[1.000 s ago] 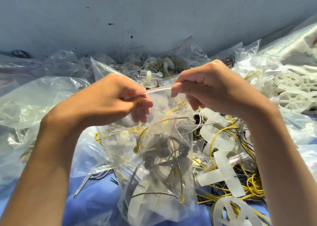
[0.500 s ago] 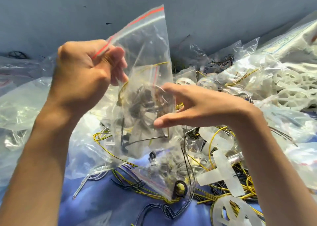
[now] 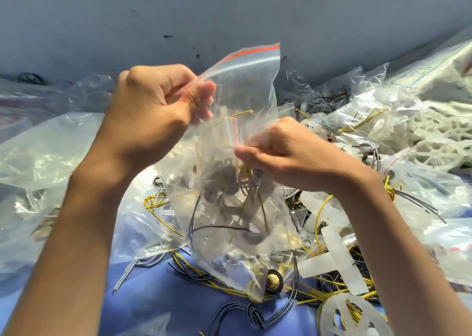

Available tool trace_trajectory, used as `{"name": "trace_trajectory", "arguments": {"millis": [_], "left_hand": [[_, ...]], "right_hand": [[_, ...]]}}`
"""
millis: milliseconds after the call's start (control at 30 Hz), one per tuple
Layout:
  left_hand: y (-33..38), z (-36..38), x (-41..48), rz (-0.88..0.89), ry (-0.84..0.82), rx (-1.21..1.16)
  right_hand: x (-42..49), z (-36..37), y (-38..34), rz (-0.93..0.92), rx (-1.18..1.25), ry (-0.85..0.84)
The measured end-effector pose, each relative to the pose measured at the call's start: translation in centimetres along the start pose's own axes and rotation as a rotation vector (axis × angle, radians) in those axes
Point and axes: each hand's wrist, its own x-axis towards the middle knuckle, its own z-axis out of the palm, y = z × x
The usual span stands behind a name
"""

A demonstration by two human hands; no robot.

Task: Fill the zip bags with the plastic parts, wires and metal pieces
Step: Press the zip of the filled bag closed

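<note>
The left hand (image 3: 150,111) is raised above the middle of the blue surface (image 3: 158,297). Its fingers are curled, and thumb and fingertips pinch the top left corner of the zip bag (image 3: 245,85) right at the red strip (image 3: 245,52). The right hand (image 3: 298,157) sits lower and just beside it, knuckles up and fingers curled in, with the thumb pinching the bag's right side about halfway down.

Between the two hands the bag hangs upright and tilted, its mouth rising toward the far edge. Inside lie dark wires, a few yellow ones and pale plastic parts, bunched in the lower half. Its bottom reaches down to the heap (whether it rests there cannot be told).

Under it, toward the near edge, another small bag holds a round dark piece (image 3: 273,280) with a brass-coloured centre. Loose yellow wires (image 3: 314,298) and a knotted bundle of dark wires (image 3: 255,315) spread around it. To the right of these lies a cross-shaped white plastic part (image 3: 334,256).

Crumpled clear bags (image 3: 46,152) cover the left edge. White wheel-shaped parts (image 3: 444,144) are piled at the right edge among more bags. A grey wall (image 3: 229,9) stands behind the far edge.
</note>
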Motion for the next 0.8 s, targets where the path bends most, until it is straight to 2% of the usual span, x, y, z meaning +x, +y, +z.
{"name": "trace_trajectory", "arguments": {"millis": [100, 200, 267, 400, 533, 667, 733, 800], "left_hand": [[-0.5, 0.1, 0.0, -0.052, 0.019, 0.073], [-0.4, -0.1, 0.3, -0.045, 0.253, 0.006], [-0.2, -0.4, 0.4, -0.042, 0.338, -0.038], [0.3, -0.7, 0.5, -0.021, 0.34, -0.063], [0.8, -0.4, 0.5, -0.007, 0.307, -0.07], [0.8, 0.5, 0.3, -0.037, 0.263, -0.071], [0.7, 1.1, 0.1, -0.061, 0.228, -0.064], [0.7, 1.4, 0.1, -0.065, 0.201, -0.051]], "right_hand": [[0.6, 0.6, 0.6, 0.021, -0.045, 0.027], [0.6, 0.5, 1.8, 0.078, -0.05, 0.112], [0.5, 0.0, 2.8, 0.132, -0.04, 0.226], [2.0, -2.8, 5.1, 0.274, 0.004, 0.419], [4.4, -6.2, 9.4, 0.523, 0.298, 0.667], [5.3, -9.8, 14.6, 0.773, 0.398, 0.955], [4.0, -10.2, 16.9, 0.887, 0.449, 0.943], [2.1, -9.2, 18.4, 1.011, 0.407, 0.813]]}}
